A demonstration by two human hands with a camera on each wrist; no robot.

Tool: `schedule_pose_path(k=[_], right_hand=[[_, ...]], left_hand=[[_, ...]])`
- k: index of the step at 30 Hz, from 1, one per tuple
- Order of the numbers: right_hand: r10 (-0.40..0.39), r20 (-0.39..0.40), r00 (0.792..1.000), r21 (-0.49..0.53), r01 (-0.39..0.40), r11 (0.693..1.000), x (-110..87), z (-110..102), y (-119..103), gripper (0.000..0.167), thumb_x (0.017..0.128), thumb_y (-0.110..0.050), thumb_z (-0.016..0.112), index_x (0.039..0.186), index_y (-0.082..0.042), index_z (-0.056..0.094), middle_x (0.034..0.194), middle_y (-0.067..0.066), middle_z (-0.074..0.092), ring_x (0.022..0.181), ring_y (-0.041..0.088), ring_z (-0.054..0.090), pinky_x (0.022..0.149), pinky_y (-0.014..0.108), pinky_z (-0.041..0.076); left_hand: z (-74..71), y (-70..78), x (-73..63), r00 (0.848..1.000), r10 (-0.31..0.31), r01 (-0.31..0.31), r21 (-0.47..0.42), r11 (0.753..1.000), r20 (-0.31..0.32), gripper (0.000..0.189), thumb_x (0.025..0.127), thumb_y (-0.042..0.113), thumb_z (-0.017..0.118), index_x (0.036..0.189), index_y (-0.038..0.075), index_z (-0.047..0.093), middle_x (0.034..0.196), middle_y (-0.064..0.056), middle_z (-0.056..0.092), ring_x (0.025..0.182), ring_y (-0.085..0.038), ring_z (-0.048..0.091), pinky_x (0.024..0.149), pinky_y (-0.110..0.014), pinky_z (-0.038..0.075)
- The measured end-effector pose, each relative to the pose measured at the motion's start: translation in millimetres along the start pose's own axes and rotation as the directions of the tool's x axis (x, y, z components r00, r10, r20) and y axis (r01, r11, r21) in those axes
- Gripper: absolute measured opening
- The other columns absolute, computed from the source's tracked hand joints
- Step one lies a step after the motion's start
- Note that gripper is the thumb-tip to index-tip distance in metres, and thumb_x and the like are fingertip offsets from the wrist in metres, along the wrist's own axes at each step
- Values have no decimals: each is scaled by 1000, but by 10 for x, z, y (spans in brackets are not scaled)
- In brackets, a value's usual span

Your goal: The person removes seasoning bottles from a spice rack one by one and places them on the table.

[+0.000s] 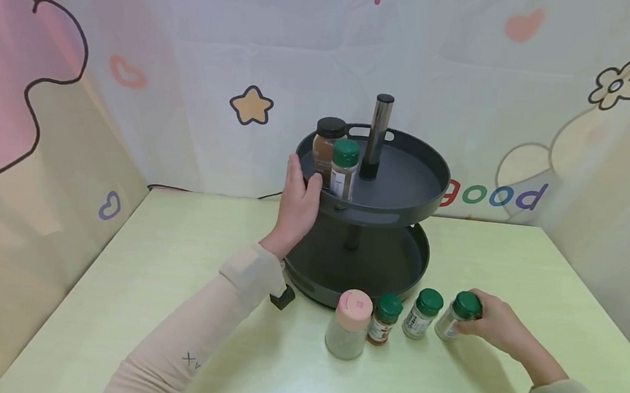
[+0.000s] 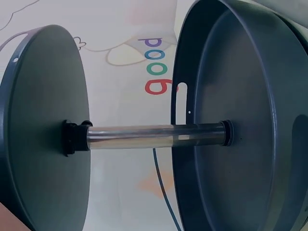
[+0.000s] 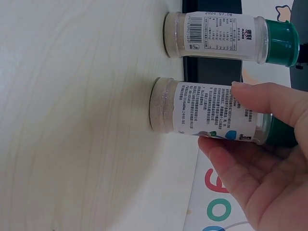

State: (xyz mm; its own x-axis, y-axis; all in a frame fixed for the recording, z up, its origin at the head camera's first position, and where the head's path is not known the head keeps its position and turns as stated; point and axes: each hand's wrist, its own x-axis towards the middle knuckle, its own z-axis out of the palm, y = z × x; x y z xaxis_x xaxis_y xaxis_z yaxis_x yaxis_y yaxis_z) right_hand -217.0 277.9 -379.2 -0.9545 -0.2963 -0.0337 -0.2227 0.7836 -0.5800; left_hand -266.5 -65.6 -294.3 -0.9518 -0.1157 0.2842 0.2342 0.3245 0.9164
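Observation:
My right hand (image 1: 500,325) grips a green-capped spice jar (image 1: 457,313) standing at the right end of a short row. In the right wrist view the thumb and fingers pinch the labelled side of this jar (image 3: 207,110). Beside it stands another green-capped jar (image 3: 221,38). My left hand (image 1: 298,206), fingers extended, rests against the left rim of the upper tray (image 1: 401,186) of a dark two-tier rack. On that tray, near the hand, are a black-lidded brown jar (image 1: 324,150) and a green-capped jar (image 1: 343,171).
Left of the held jar stand a green-capped jar (image 1: 422,314), one with reddish contents (image 1: 383,320) and a pink-topped container (image 1: 349,326). The lower tray (image 1: 365,271) lies behind them. A metal post (image 1: 379,130) rises through the upper tray. A printed curtain (image 1: 189,83) hangs behind the table.

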Motion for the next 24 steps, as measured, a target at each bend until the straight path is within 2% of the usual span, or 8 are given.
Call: schedule_pose_path(k=[12, 20, 24], right_hand=[[-4, 2, 1000, -2, 4, 1000, 2, 0, 2, 37, 66, -13, 73, 95, 1, 55, 90, 14, 63, 81, 21, 57, 69, 39, 49], [-21, -1, 1000, -7, 21, 1000, 4, -6, 1, 35, 66, -13, 73, 94, 0, 55, 88, 11, 63, 79, 19, 57, 66, 32, 47], [-25, 2, 1000, -5, 25, 1000, 5, -7, 3, 35, 66, -13, 73, 94, 0, 55, 88, 12, 63, 79, 19, 57, 67, 33, 47]], left_hand=[[42, 59, -96, 1000, -6, 7, 22, 1000, -13, 69, 92, 38, 33, 142, 11, -7, 150, 1, -10, 137, -12, -7, 112, -33, 5], [77, 84, -154, 1000, 2, -1, 22, 1000, -19, 71, 92, 38, 34, 142, 10, -8, 149, 0, -12, 137, -12, -9, 112, -35, 4], [95, 96, -189, 1000, 8, -7, 32, 999, -24, 72, 91, 39, 35, 142, 10, -7, 149, 1, -12, 137, -12, -9, 112, -37, 4]])
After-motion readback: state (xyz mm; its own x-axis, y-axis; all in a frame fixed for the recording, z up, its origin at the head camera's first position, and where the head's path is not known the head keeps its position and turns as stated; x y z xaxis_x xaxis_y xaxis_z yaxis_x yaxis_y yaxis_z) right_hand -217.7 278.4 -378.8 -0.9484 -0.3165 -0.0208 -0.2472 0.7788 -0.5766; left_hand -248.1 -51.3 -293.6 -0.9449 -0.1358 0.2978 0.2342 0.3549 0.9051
